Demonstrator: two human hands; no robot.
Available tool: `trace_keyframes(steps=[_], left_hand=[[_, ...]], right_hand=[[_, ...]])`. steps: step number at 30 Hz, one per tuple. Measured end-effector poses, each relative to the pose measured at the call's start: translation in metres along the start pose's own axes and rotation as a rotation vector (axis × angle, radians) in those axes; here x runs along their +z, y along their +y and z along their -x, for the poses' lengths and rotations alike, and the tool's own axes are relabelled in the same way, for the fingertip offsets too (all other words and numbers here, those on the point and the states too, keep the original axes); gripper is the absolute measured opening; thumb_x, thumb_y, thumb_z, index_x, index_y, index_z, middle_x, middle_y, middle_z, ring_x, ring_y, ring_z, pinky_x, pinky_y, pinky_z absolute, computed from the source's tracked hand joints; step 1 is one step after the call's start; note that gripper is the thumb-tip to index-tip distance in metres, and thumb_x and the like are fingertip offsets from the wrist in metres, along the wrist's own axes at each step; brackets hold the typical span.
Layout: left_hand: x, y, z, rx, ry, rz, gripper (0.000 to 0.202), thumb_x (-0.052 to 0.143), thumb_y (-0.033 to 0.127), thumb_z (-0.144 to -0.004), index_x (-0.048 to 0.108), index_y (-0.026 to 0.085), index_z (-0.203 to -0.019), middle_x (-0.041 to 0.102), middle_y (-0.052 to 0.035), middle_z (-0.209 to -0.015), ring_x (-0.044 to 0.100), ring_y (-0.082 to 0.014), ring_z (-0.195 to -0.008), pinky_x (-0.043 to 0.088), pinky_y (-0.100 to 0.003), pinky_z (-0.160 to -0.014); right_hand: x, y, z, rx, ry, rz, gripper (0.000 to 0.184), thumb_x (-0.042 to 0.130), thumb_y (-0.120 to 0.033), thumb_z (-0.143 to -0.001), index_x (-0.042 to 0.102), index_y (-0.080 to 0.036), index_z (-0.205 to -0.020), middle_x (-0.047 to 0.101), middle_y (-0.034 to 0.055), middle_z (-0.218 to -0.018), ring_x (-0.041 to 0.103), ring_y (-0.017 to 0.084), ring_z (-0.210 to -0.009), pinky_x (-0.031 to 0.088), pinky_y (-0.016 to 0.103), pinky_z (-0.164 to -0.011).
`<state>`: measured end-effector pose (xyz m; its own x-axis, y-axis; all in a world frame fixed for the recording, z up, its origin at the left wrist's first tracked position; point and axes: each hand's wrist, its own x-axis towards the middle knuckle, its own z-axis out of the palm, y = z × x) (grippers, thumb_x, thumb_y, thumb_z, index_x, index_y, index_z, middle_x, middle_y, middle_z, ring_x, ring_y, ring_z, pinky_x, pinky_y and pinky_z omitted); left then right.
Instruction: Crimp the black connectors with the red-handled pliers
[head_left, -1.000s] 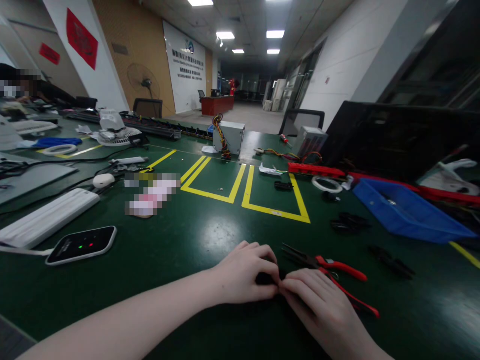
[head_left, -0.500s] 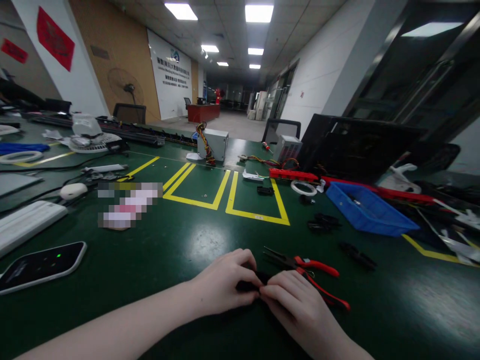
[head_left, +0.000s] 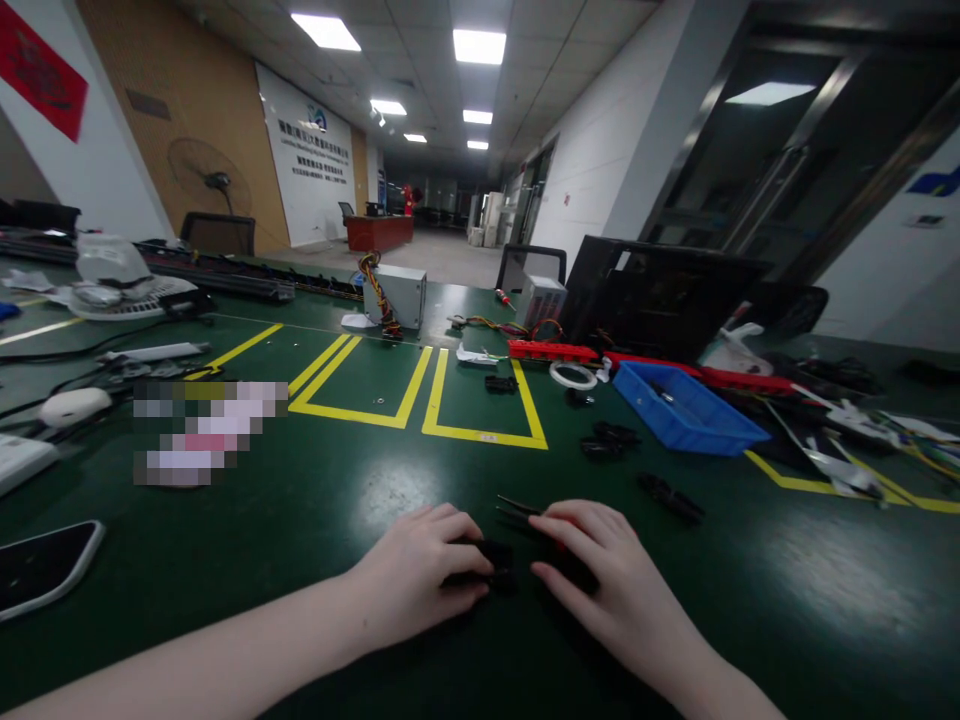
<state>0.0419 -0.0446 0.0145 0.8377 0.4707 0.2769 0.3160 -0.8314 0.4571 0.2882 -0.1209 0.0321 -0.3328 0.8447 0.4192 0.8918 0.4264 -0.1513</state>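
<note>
Pliers [head_left: 519,517] lie on the green table [head_left: 300,540] in my head view, by the right hand [head_left: 607,570], the nearer one; their long axis runs from the nose, pointing left and slightly away, back beneath its fingers. I see its thumb and forefinger spread, though I can't tell whether the fingertips touch the tool. The left hand [head_left: 435,562] pinches a black piece [head_left: 501,563] between the hands. The piece's shape is hard to make out; the pliers' handles are mostly hidden.

Hands [head_left: 427,562] apart over green table [head_left: 262,540], black part [head_left: 501,565] in left.
</note>
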Motion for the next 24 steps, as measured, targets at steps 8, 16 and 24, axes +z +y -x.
trace_keyframes(steps=[8, 16, 24], left_hand=[[-0.007, -0.003, 0.0, -0.001, -0.022, 0.009, 0.015, 0.06, 0.014, -0.089, 0.066, 0.021, -0.1, 0.06, -0.0057, -0.135, 0.058, -0.0245, -0.117, 0.046, -0.046, -0.1], [-0.011, -0.01, -0.002, -0.082, -0.018, 0.103, 0.016, 0.064, 0.013, -0.088, 0.067, 0.021, -0.101, 0.064, -0.0056, -0.124, 0.06, -0.0239, -0.111, 0.046, -0.045, -0.098], [-0.012, -0.011, -0.002, -0.09, 0.01, 0.154, 0.014, 0.059, 0.016, -0.094, 0.065, 0.023, -0.104, 0.066, -0.0026, -0.123, 0.06, -0.0212, -0.11, 0.048, -0.041, -0.096]], right_hand=[[-0.001, 0.034, 0.008, 0.218, -0.12, 0.168, 0.038, 0.058, -0.051, -0.089, 0.064, -0.021, -0.112, 0.066, 0.0097, -0.107, 0.066, 0.024, -0.091, 0.057, 0.038, -0.071], [0.002, 0.021, -0.005, 0.159, -0.064, 0.059, 0.029, 0.051, -0.037, -0.096, 0.056, -0.022, -0.12, 0.063, 0.01, -0.116, 0.064, 0.022, -0.1, 0.055, 0.038, -0.083], [-0.005, 0.012, -0.004, 0.027, -0.055, 0.034, 0.032, 0.057, -0.047, -0.091, 0.06, -0.019, -0.107, 0.066, 0.0098, -0.102, 0.064, 0.02, -0.082, 0.052, 0.032, -0.068]])
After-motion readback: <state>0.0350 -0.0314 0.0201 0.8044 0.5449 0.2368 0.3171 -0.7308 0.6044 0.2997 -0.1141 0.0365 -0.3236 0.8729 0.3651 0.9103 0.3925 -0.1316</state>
